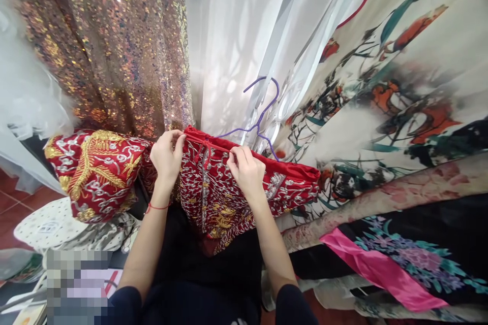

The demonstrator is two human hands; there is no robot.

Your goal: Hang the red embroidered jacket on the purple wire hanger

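A red embroidered garment [213,188] with silver and gold patterns hangs in front of me, its plain red top edge facing up. My left hand [168,155] pinches that edge at its left end, a thin red cord round the wrist. Farther right along the same edge, my right hand [246,170] is closed in a pinch on the fabric. A purple hanger [258,122] rises out of the garment's opening, hook upward and tilted; its lower part is hidden inside the cloth.
Bunched red cloth with gold embroidery [101,167] lies to the left, above a dotted white item [49,223]. Sequinned fabric [114,35] and a white curtain [229,25] hang behind. Floral fabric [400,86] and black cloth with a pink ribbon [381,269] fill the right.
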